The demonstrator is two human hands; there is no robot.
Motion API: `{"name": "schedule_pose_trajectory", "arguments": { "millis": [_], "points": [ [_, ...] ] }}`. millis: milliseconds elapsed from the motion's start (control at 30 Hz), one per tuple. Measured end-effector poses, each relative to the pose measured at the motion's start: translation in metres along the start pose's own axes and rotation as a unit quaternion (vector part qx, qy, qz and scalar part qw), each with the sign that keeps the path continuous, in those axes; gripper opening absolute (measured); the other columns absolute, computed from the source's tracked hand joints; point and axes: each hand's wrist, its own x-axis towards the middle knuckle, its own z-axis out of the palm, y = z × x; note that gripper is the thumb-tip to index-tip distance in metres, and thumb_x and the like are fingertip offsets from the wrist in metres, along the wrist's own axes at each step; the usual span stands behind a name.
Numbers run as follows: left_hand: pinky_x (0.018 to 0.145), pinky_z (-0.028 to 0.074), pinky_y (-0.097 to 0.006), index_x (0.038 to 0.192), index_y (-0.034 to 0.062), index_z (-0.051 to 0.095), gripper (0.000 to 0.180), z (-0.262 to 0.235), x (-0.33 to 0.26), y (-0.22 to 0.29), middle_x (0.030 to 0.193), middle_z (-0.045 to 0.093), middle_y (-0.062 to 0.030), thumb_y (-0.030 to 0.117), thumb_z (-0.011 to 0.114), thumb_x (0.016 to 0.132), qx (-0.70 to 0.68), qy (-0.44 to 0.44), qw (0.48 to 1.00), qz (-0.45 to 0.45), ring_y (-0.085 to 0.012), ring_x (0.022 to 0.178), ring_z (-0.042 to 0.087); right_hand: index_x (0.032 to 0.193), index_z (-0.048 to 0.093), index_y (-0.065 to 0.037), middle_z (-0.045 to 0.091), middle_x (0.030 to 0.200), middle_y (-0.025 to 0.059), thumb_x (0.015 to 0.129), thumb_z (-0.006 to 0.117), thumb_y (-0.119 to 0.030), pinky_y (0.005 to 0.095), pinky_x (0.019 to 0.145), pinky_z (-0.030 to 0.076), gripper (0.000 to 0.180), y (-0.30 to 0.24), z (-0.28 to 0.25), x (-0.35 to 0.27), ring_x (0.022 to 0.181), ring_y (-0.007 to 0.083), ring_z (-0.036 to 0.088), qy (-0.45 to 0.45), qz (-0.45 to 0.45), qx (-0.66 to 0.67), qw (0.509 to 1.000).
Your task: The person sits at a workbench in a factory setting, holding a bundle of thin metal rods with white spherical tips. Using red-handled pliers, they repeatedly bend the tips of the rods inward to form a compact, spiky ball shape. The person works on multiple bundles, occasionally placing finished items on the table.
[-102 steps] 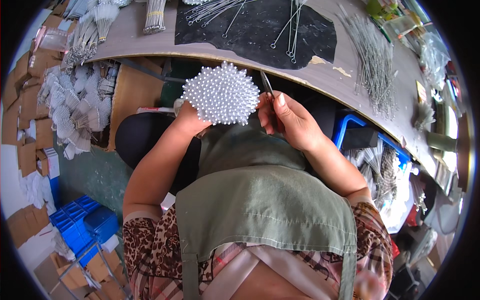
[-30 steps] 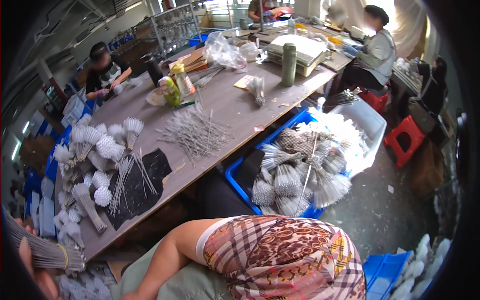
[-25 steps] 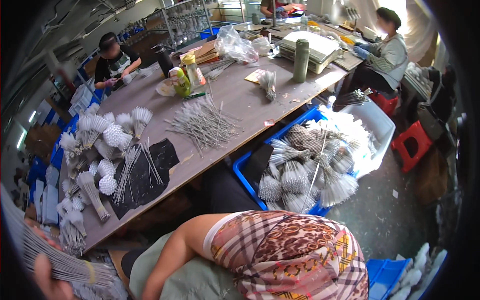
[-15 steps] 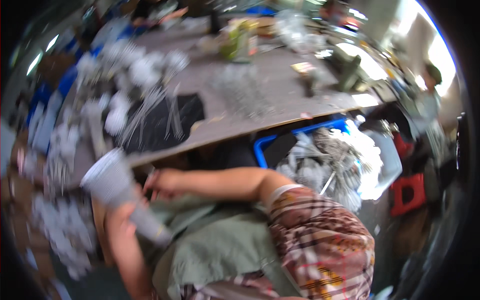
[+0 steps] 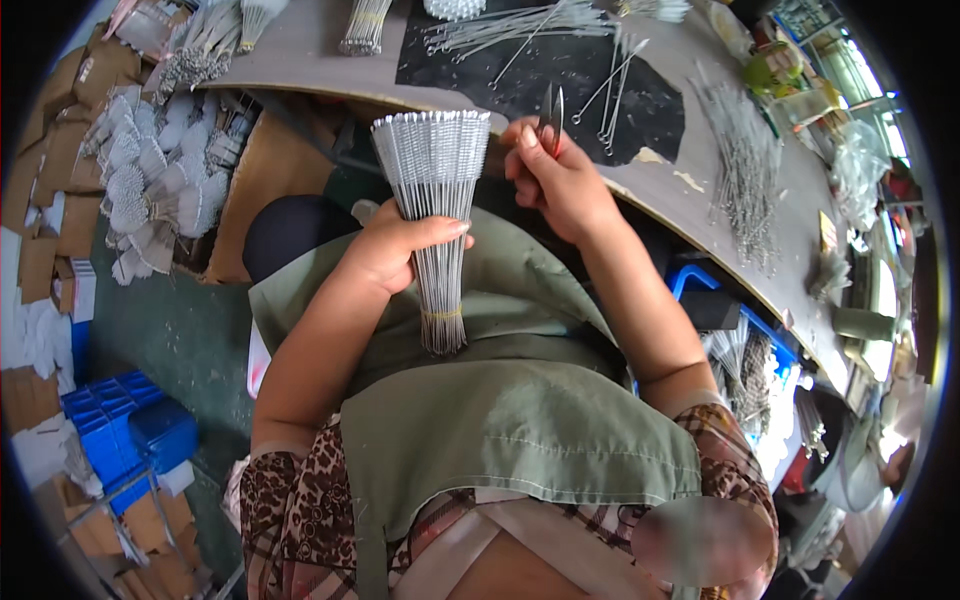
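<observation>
My left hand (image 5: 400,245) is closed round a bundle of thin wire brushes (image 5: 433,180), held upright over my lap. White bristles fan out at its top, and the wire stems narrow to a yellow band (image 5: 442,314) near the bottom. To the right of the bristles, my right hand (image 5: 565,185) grips small pointed scissors (image 5: 552,108), blades up, with a bit of red handle showing between the fingers. The scissors do not touch the bundle. A green apron (image 5: 520,420) covers my lap and chest.
Beyond my hands runs the table (image 5: 640,190), with loose wire brushes (image 5: 530,30) on a black mat (image 5: 450,75) and a wire heap (image 5: 745,160). At left, a cardboard box (image 5: 270,185) stands beside piled brush bundles (image 5: 150,190). Blue crates (image 5: 105,420) sit on the floor; a blue-rimmed bin (image 5: 690,275) is at right.
My view has swung left and downward. The brush bundle, tilted and blurred before, now stands upright before me. My right hand is raised beside it, and the scissors now show clearly.
</observation>
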Motion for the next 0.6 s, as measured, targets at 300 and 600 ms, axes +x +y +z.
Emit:
{"name": "schedule_pose_trajectory", "arguments": {
  "millis": [300, 600],
  "points": [
    [0.071, 0.053, -0.034, 0.094, -0.0027, 0.059, 0.025, 0.006, 0.005, -0.011, 0.083, 0.062, -0.0105, 0.005, 0.067, 0.072, -0.029, -0.001, 1.0, 0.002, -0.0198, 0.073, 0.062, 0.074, 0.051, -0.009, 0.042, 0.059, -0.0051, 0.084, 0.064, -0.023, 0.0198, 0.046, 0.029, 0.022, -0.002, -0.004, 0.022, 0.052, 0.0049, 0.039, -0.065, -0.061, 0.061, 0.994],
    [0.072, 0.054, -0.039, 0.103, -0.0043, 0.054, 0.033, 0.005, 0.01, -0.012, 0.089, 0.062, -0.0144, 0.007, 0.062, 0.073, 0.014, 0.009, 0.999, -0.039, -0.0301, 0.081, 0.064, 0.091, 0.056, -0.008, 0.056, 0.073, 0.0003, 0.086, 0.059, -0.021, 0.018, 0.049, 0.036, 0.014, -0.008, -0.019, 0.015, 0.058, 0.0057, 0.046, -0.05, -0.037, 0.047, 0.997]
  ]
}}
